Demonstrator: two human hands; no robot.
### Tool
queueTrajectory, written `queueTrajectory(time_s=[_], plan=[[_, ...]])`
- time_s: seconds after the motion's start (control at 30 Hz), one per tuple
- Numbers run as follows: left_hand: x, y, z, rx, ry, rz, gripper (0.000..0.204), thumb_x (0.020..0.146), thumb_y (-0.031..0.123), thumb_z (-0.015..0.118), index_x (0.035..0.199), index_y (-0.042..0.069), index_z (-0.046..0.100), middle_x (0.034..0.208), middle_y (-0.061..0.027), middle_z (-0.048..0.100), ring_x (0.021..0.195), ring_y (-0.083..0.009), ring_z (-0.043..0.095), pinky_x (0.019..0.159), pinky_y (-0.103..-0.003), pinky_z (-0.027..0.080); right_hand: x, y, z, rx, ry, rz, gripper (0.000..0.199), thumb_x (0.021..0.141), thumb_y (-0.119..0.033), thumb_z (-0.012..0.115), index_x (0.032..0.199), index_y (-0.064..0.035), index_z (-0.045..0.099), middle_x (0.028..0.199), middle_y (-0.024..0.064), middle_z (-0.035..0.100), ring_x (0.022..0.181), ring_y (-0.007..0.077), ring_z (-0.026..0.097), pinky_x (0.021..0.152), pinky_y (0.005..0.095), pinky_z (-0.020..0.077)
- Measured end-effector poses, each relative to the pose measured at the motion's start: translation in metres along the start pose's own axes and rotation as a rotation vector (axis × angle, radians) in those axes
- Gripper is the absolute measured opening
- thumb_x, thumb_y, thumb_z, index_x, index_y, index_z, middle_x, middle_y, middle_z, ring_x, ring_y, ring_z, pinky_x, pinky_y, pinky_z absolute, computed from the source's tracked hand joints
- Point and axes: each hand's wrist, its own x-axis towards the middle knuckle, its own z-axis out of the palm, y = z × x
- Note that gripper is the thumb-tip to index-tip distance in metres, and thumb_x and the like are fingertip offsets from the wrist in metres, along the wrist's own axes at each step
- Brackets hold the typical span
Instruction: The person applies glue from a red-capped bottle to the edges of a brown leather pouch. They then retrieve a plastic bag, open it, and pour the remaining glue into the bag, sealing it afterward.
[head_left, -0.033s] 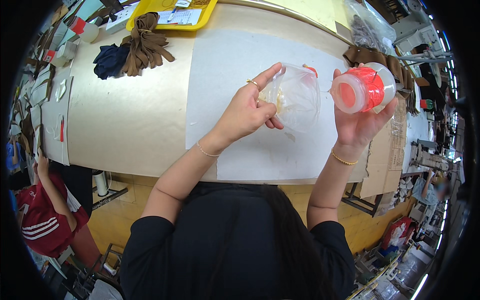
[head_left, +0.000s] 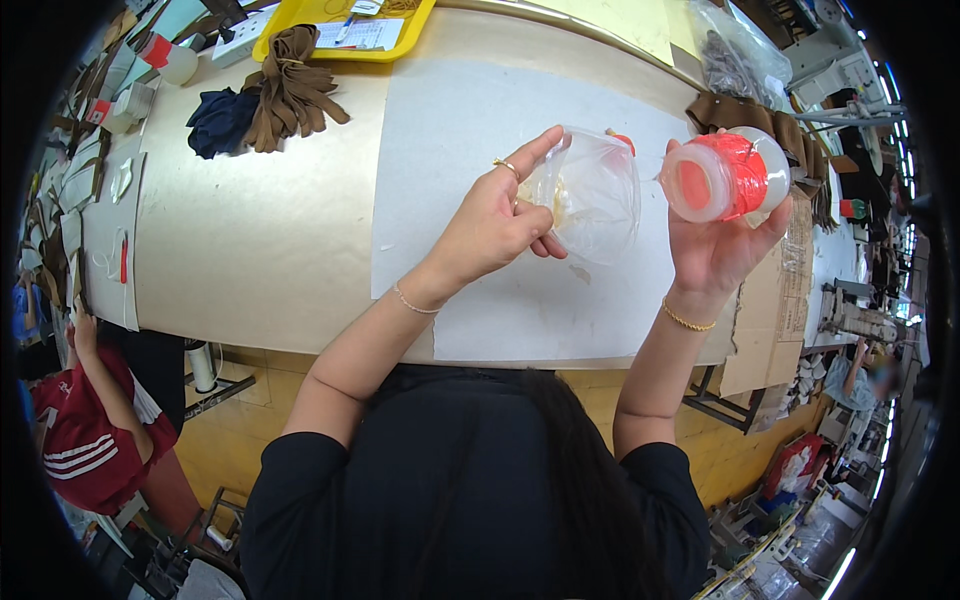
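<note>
Over the white sheet (head_left: pixel 500 320), my left hand (head_left: pixel 492 220) grips a clear plastic cup (head_left: pixel 605 195) from its left side. Pale yellowish residue shows inside the cup near my fingers, and a small red part sticks out at its far edge. To the right, my right hand (head_left: pixel 708 255) is closed round a translucent plastic bottle (head_left: pixel 775 165) wrapped in red tape. The bottle lies tipped on its side, its wide red-centred end facing left and toward me. A thin pale strand or nozzle extends from it toward the cup; I cannot make out which.
Brown fabric strips (head_left: pixel 290 95) and a dark blue cloth bundle (head_left: pixel 220 120) lie at the far left, beside a yellow tray (head_left: pixel 425 15). At right are a cardboard sheet (head_left: pixel 770 330) and a plastic bag (head_left: pixel 740 60). A person in a red top (head_left: pixel 100 430) works at left.
The bottle in my right hand has shifted very slightly to the left and turned a little. My left hand and the cup look unmoved.
</note>
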Motion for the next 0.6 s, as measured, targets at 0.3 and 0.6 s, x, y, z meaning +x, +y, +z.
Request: queueTrajectory(time_s=[0.3,0.6], plan=[[0.002,0.001,-0.006,-0.004,0.015,0.023,0.075,0.079,-0.003,0.044,0.151,0.0,0.023,0.15,-0.0142,0.038,0.072,-0.019,0.069,0.063,-0.026,0.056,-0.004,-0.003,-0.033,-0.078,-0.067,0.074,0.064,0.082,-0.044,0.069,0.13,-0.0059,0.05,0.132,0.0113,0.056,0.119,0.0258,0.056,0.106,0.0432,0.0441],[0.002,0.0,-0.005,-0.02,0.007,0.027,0.075,0.078,-0.003,0.043,0.15,0.0,0.025,0.152,-0.0148,0.036,0.073,-0.0192,0.069,0.064,-0.027,0.056,-0.007,-0.019,-0.046,-0.385,-0.178,0.07,0.092,0.075,-0.04,0.074,0.146,-0.002,0.03,0.136,0.0153,0.051,0.126,0.0254,0.051,0.109,0.0412,0.0409]])
